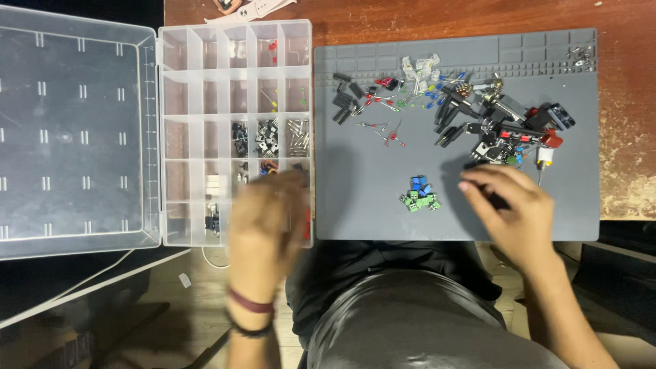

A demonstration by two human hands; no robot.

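With your left hand [263, 215] blurred over the near right compartments of the clear organizer box [236, 133], grip unreadable, keep your right hand [509, 208] pinched on the small black part [497, 201] near the grey mat's [369, 184] near right edge, carrying one piece per trip.

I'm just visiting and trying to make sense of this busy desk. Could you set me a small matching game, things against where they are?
Things:
1. Left hand
2. Right hand
3. Green and blue blocks
4. Clear lid

Places:
a. lower middle of the grey mat
b. lying open, left of the parts box
c. over the box's lower right compartments
d. on the mat, below the pile of black parts

Pairs: 1-c, 2-d, 3-a, 4-b
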